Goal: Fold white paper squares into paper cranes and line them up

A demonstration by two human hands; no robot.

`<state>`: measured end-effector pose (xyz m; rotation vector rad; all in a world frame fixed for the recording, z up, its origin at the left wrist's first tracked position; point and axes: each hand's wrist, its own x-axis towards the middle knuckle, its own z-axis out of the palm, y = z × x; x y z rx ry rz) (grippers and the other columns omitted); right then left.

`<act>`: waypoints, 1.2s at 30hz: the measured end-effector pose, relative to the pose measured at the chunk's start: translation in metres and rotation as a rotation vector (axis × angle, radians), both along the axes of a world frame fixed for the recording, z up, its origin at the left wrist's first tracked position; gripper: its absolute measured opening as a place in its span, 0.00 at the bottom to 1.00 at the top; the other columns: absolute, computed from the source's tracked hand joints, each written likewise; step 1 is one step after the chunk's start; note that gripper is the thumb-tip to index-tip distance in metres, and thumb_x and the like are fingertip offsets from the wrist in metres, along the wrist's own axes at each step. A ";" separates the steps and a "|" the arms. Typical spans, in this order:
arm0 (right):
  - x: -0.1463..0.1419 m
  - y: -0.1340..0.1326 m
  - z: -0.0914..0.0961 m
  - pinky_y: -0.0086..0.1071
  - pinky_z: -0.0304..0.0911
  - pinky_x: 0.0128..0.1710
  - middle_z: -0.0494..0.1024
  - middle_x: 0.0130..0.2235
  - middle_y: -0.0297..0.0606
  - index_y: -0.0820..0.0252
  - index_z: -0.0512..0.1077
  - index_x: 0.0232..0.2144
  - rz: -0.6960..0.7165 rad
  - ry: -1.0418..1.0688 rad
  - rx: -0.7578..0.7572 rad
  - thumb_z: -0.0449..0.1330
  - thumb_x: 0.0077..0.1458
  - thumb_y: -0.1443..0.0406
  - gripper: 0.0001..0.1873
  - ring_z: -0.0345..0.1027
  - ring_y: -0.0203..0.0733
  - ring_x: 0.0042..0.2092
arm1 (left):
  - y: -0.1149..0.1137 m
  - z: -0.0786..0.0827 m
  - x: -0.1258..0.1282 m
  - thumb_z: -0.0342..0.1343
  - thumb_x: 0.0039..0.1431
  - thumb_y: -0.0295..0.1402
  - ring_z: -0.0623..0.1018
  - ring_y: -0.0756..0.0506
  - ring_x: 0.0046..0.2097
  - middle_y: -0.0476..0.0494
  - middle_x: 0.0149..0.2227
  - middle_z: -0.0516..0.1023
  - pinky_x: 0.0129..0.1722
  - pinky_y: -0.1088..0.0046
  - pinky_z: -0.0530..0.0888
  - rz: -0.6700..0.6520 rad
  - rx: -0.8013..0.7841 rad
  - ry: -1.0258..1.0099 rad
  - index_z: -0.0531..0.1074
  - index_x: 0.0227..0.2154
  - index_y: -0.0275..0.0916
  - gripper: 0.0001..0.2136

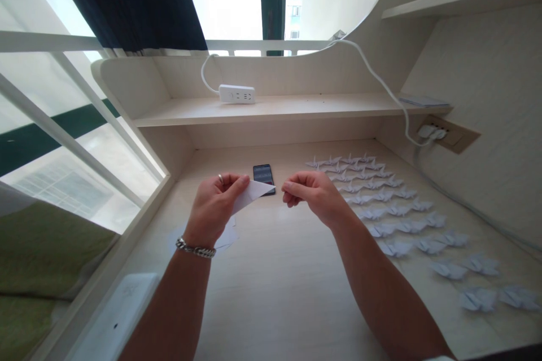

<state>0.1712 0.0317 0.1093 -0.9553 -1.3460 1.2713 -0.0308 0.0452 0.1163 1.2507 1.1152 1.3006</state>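
Pinching a folded piece of white paper (pixel 253 194) between thumb and curled fingers, the left hand (pixel 218 203) holds it raised above the desk (pixel 283 299), its narrow tip aimed at the right hand (pixel 314 192). The grip sits along the broader part of the paper, which probably leaves the pointed end free and steadies the fold. On the right, thumb and forefinger meet at their tips with the other fingers tucked under; nothing shows between them, and they stand just beside the paper's tip, apart from it. Both hands come together near the middle of the view, presumably so that the small piece can be watched closely.

Beyond the paper lies a smartphone (pixel 262 171), screen up, one lower corner hidden by the fold; its place there seems chosen to be seen past the hands. Loose white sheets (pixel 228 237) lie by the left wrist, partly covered by it, likely put there to be within that hand's reach.

Folded paper cranes (pixel 383 229) stand in slanting rows along the right side of the desk, beside the right forearm. The ordered spacing looks meant to protect their wings and make counting simple. A white power strip (pixel 236 94) sits on the shelf (pixel 292 107) at the back, perhaps to spare desk space.
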 end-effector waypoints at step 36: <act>-0.022 -0.003 -0.013 0.27 0.57 0.22 0.73 0.20 0.34 0.60 0.71 0.21 -0.024 -0.223 0.106 0.59 0.58 0.53 0.20 0.63 0.33 0.22 | -0.004 -0.004 0.010 0.66 0.48 0.44 0.72 0.51 0.25 0.45 0.24 0.78 0.25 0.76 0.65 -0.117 -0.002 0.075 0.78 0.26 0.34 0.15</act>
